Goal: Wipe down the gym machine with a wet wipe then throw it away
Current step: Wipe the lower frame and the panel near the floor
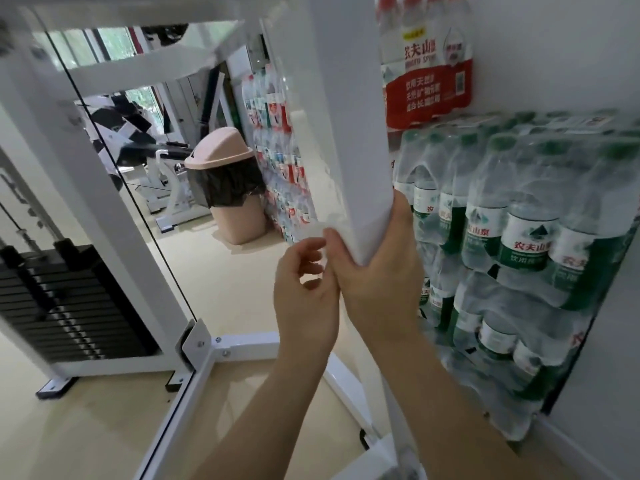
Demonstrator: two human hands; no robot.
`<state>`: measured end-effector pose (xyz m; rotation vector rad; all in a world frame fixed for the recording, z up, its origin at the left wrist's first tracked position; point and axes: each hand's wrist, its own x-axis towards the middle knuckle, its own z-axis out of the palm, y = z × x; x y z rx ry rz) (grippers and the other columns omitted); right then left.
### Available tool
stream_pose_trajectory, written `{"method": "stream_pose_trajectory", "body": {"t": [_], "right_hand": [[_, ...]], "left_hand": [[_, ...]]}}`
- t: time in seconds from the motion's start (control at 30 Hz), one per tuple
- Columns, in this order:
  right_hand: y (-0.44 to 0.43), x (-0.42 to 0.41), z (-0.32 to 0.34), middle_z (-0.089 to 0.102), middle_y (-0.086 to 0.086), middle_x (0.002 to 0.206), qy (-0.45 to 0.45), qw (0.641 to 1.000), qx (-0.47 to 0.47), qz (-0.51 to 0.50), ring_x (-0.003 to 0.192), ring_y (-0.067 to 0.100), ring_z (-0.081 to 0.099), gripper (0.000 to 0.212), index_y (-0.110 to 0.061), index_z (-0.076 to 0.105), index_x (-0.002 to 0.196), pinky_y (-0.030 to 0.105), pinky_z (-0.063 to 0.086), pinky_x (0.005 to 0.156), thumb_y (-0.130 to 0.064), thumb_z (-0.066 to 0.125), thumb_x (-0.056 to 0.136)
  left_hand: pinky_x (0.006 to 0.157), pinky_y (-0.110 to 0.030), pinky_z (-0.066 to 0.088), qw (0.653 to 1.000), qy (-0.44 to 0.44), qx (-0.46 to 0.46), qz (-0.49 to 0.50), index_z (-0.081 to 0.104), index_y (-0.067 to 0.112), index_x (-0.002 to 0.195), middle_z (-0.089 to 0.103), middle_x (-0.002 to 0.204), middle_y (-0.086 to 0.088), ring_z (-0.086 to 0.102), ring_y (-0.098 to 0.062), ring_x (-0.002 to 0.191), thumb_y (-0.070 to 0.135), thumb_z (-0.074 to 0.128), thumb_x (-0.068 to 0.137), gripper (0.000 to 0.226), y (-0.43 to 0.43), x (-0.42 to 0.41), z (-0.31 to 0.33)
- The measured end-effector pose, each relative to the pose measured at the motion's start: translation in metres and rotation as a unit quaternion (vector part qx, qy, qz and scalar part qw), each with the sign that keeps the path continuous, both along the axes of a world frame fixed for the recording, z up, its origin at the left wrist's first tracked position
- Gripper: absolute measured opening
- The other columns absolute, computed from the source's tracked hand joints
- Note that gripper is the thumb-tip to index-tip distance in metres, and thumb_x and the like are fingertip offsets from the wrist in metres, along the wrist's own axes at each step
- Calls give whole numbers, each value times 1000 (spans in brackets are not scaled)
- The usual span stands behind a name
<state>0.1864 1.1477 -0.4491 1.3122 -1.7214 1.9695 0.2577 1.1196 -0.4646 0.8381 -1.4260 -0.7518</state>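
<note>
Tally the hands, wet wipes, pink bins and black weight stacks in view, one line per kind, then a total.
Hands: 2, left hand and right hand
Wet wipe: 1
Pink bin: 1
Weight stack: 1
Total: 5

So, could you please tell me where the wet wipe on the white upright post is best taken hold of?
Probably the loose flap of the wet wipe jutting left off the upright post, just above the right hand. Come from the left with a thumb-and-finger pinch, where the left hand is: the rest seems pressed flat under the right hand's wrapped fingers.
</note>
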Motion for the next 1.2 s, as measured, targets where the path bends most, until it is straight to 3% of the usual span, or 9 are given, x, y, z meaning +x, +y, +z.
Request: {"method": "stream_pose_trajectory", "body": {"t": [0.23,0.33,0.47,0.63,0.73,0.8,0.93,1.13,1.2], "right_hand": [[16,-4,-84,55,-14,104,-109,985,133,23,88,4,58,73,-30,41,120,22,49,67,-71,67,65],[8,-4,-41,56,-11,109,-68,993,99,5,96,12,59,70,-25,41,123,25,50,73,-54,77,71],[-10,-1,43,57,-8,113,11,998,-10,-53,95,5,52,75,-19,40,129,21,47,77,-53,77,74],[8,-3,2,54,-31,99,-100,993,55,41,91,-1,58,65,-42,41,118,23,51,71,-58,78,67],[14,-5,9,49,-32,103,-82,989,93,78,96,0,55,71,-42,36,126,17,47,71,-52,78,69],[9,-7,36,52,-20,110,-40,993,83,71,98,6,56,74,-38,32,130,28,55,76,-48,78,73],[-4,-2,92,54,-6,117,17,1000,-7,21,100,10,53,73,-23,37,133,30,52,82,-49,74,76],[1,-10,78,57,-18,95,-52,994,26,97,85,8,60,56,-32,45,114,33,56,70,-52,75,70],[2,-12,82,55,-19,90,-35,993,46,100,79,1,57,53,-34,40,106,21,51,62,-51,76,71]], "left_hand": [[94,-39,51,989,-116,63,-67,52,29,127,60,118,20,55,-3,114,0,62,87,51,12,10,-77],[99,-36,49,989,-95,44,-106,45,29,139,55,130,20,50,0,122,-10,56,85,67,13,7,-65],[107,-33,42,986,-39,-45,-156,35,28,148,46,146,15,42,-6,135,6,60,81,75,-6,14,-19],[111,-45,37,979,-99,-8,-177,20,31,153,34,154,12,34,-14,141,1,59,82,86,-19,7,-11],[98,-47,49,967,-159,-22,-196,40,25,137,57,131,8,55,-16,122,-5,59,81,66,-22,15,-7],[93,-41,51,959,-188,-22,-210,45,29,124,63,116,11,60,-11,110,-4,62,81,56,-27,19,13],[93,-24,50,964,-141,-45,-219,39,41,127,59,120,29,55,1,117,7,66,80,63,-28,15,69],[87,-41,51,965,-226,-86,-99,54,22,113,61,108,10,56,-10,104,25,55,81,32,-23,18,83],[84,-28,44,956,-263,-129,-3,54,21,118,56,105,10,48,-11,101,25,56,82,37,-16,26,81]]}}
